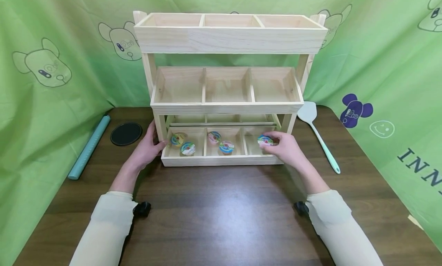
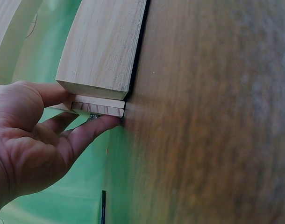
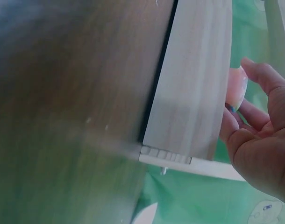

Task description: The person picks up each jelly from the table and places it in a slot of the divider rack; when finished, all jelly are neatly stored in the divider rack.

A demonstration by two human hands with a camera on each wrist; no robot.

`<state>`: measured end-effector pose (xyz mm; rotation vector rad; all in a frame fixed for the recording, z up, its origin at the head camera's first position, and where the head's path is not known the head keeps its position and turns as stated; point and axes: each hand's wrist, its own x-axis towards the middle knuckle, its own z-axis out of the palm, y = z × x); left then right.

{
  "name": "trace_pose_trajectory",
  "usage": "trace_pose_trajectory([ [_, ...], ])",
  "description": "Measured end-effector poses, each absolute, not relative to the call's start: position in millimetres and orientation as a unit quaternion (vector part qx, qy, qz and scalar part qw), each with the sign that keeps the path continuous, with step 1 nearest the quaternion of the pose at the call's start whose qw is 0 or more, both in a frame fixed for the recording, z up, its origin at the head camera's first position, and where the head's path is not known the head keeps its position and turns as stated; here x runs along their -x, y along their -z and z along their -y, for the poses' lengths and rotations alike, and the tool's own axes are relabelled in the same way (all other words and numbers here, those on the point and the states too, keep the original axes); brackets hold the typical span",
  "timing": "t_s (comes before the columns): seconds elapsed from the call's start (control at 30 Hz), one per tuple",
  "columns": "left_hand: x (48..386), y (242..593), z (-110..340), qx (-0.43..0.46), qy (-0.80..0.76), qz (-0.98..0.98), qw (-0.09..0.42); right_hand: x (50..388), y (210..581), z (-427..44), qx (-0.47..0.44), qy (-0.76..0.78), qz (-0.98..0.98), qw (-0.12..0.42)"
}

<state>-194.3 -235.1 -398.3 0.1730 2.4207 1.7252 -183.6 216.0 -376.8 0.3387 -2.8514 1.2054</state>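
Note:
A three-tier wooden rack (image 1: 221, 161) stands on the table, each tier split into three compartments. My right hand (image 1: 284, 147) pinches a small jelly cup (image 1: 265, 140) with a colourful lid, over the bottom tier's right compartment. In the right wrist view the jelly cup's pinkish side (image 3: 235, 86) shows between thumb and fingers. At the rack's lower left end, my left hand (image 1: 149, 147) grips the side, thumb over the edge and fingers along the outside. Two jelly cups (image 1: 188, 148) lie in the bottom left compartment, and two more (image 1: 226, 147) in the middle one.
Left of the rack lie a teal rod (image 1: 90, 147) and a black round disc (image 1: 126, 134). A white spatula with a mint handle (image 1: 322, 141) lies on the right. Green patterned cloth (image 1: 48, 116) hangs behind and beside the brown table (image 1: 221, 216).

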Motion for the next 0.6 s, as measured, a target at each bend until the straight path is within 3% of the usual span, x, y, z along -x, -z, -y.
trace_pose_trajectory([
  [0.6,191.5,394.9,233.7,-0.055,-0.572,-0.814,0.079,210.8,386.1,-187.1,-0.113,-0.315,0.941,-0.045],
])
